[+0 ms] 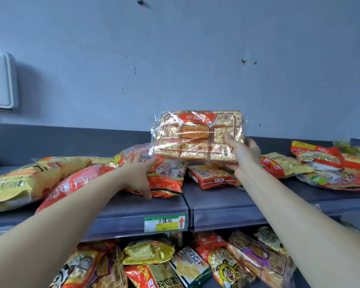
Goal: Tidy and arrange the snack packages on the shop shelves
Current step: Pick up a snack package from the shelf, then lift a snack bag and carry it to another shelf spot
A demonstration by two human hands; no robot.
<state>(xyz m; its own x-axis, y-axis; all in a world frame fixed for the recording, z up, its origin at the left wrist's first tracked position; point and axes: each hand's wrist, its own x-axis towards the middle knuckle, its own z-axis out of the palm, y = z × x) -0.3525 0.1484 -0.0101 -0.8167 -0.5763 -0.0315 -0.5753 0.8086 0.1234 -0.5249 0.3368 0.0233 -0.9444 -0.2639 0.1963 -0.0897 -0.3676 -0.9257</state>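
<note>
My right hand (pixel 242 154) grips a clear pack of square rice cakes (pixel 195 136) with an orange label and holds it upright above the top shelf (pixel 121 206). My left hand (pixel 140 173) lies with fingers spread on a red and white snack bag (pixel 166 175) lying flat on that shelf, thumb down by the bag's front edge. A small red pack of crackers (pixel 210 175) lies under the held pack.
Yellow and red chip bags (pixel 19 179) pile up at the left, more mixed bags (pixel 330 165) at the right. A green price tag (pixel 164 223) sits on the shelf lip. Several peanut and snack bags (pixel 227 265) fill the lower shelf. A grey wall stands behind.
</note>
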